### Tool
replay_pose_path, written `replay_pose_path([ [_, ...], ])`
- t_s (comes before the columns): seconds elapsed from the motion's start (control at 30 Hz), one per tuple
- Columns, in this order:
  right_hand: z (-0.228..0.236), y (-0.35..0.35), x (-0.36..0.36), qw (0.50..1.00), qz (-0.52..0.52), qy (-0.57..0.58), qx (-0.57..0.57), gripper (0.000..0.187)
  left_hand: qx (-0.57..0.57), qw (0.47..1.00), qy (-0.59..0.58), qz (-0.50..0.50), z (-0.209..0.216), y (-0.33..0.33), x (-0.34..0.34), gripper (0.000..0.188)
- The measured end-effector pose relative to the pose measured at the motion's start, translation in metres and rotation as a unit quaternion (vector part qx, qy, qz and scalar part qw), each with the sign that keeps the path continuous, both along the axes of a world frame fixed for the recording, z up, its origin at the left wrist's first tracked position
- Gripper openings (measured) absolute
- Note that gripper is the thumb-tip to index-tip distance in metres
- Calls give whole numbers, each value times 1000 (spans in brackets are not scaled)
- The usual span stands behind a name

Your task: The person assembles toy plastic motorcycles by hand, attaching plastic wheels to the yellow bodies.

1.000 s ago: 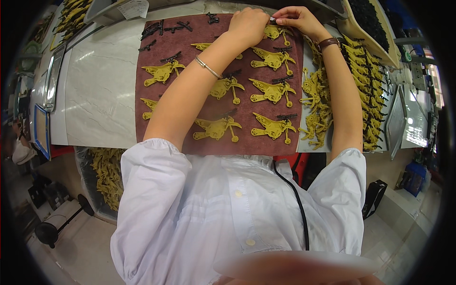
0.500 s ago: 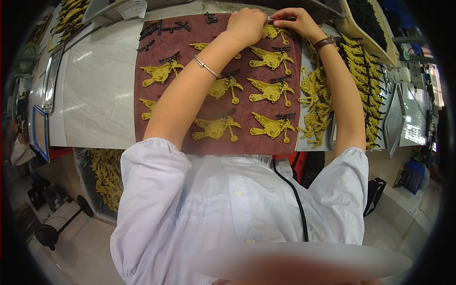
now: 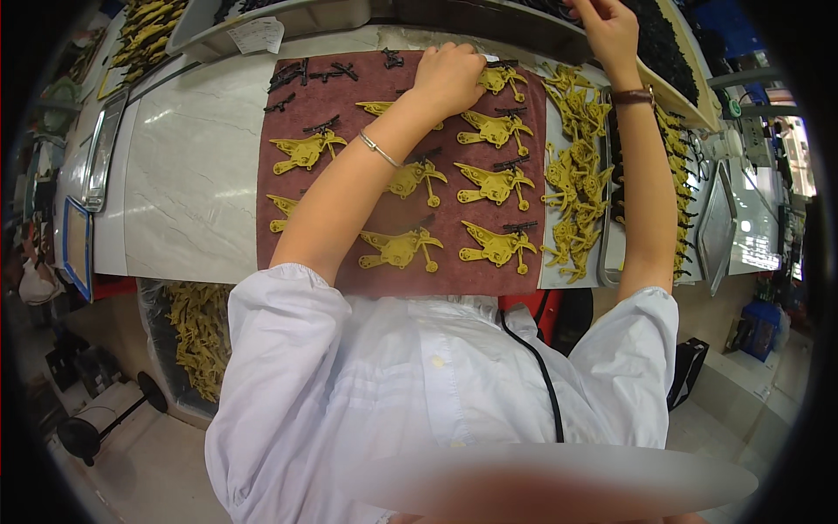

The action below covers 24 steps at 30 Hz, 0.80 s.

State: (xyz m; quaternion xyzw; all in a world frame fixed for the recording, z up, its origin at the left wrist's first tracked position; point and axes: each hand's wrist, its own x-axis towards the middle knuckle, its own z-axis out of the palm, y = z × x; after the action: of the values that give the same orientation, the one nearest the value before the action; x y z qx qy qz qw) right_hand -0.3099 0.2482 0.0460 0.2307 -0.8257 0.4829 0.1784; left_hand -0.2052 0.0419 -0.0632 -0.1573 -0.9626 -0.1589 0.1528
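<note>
My left hand (image 3: pixel 448 80) lies at the far side of the maroon cloth mat (image 3: pixel 307 106), its fingers curled inward; whatever they hold is hidden. Beside its fingertips is a yellow bird-shaped plastic part (image 3: pixel 501 80) with a small black piece at its top edge. My right hand (image 3: pixel 608 37) is raised at the upper picture edge, near the grey bin (image 3: pixel 489 19). Its thumb and fingers are bent together and partly cut off, so anything between them cannot be made out. Rows of similar yellow parts (image 3: pixel 496 185) lie on the mat, most with a black gun-shaped piece (image 3: pixel 510 163) alongside.
Loose black pieces (image 3: pixel 333 72) lie at the mat's far left. Right of the mat is a pile of yellow parts (image 3: pixel 576 175), then a tray of yellow-and-black pieces (image 3: pixel 679 175). A cream bin of black parts (image 3: pixel 690 96) stands far right. A blue-framed tray (image 3: pixel 78 249) is at left.
My right hand has left the yellow part beside my left hand and moved up and right to the grey bin. My left hand stays by that part; the view has shifted slightly.
</note>
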Motion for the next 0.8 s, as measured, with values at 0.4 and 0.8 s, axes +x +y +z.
replay_pose_path([
  [0.4, -91, 20, -213, 904, -51, -72, 418, 133, 162, 983, 45, -72, 69, -52, 71, 33],
  [0.8, -8, -104, -120, 856, -148, -248, 428, 138, 240, 969, -57, -19, 77, -73, 102, 31],
])
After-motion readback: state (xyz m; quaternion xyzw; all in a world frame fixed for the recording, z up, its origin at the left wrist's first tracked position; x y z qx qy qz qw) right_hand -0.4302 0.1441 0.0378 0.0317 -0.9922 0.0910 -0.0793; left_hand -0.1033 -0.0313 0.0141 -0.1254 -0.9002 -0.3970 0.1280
